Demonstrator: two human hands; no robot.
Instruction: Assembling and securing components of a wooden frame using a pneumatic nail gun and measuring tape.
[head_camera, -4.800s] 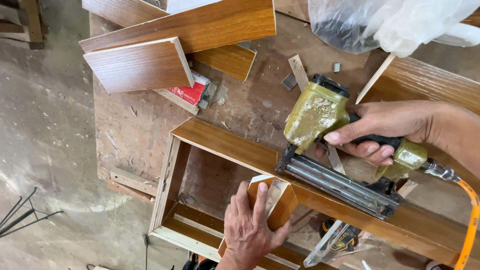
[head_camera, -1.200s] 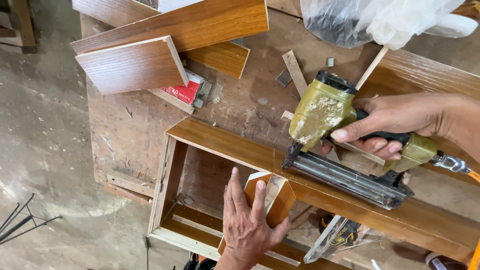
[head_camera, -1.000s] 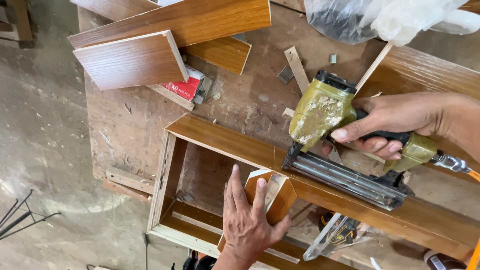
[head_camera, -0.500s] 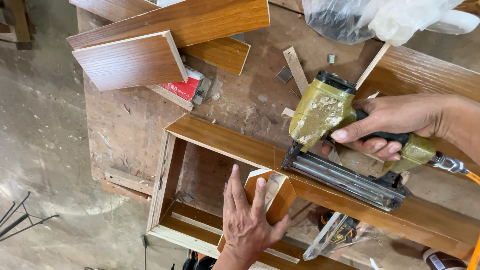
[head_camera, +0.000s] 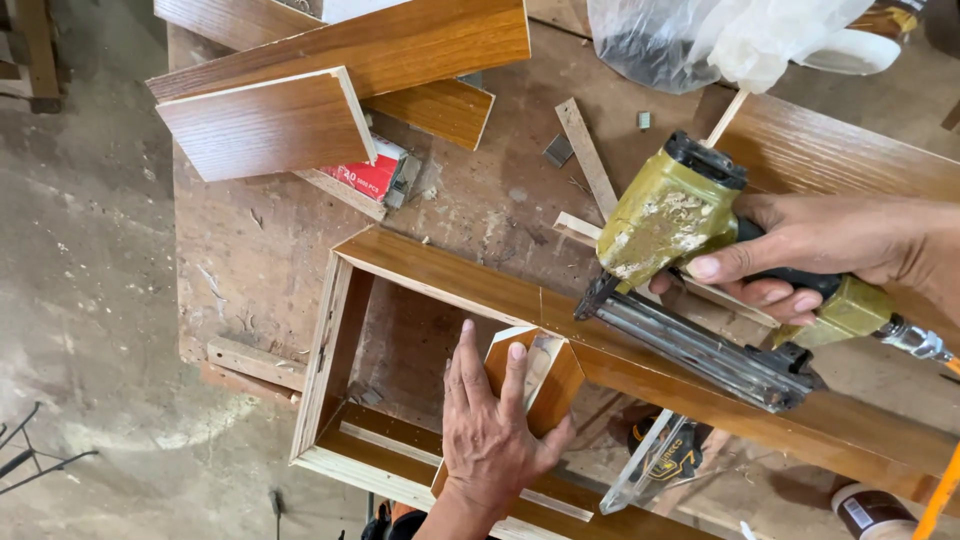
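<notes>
My right hand (head_camera: 820, 245) grips a yellow-green nail gun (head_camera: 672, 215) by its black handle, index finger along the body. Its nose and long black magazine (head_camera: 715, 350) rest on the top rail of a brown wooden frame (head_camera: 450, 275) lying on the workbench. My left hand (head_camera: 495, 430) presses a small wooden board (head_camera: 550, 372) upright inside the frame, against the rail just below the gun's nose. An orange air hose (head_camera: 935, 500) trails from the gun's rear.
Stacked brown laminate boards (head_camera: 300, 110) and a red box (head_camera: 370, 178) lie at the upper left of the worn bench (head_camera: 240, 250). A plastic bag (head_camera: 720, 40) sits top right. Thin wood strips (head_camera: 582, 155) lie behind the frame. Concrete floor (head_camera: 70, 300) is left.
Almost nothing differs; both hands, the nail gun and the small board hold the same position, with only a slight camera shift.
</notes>
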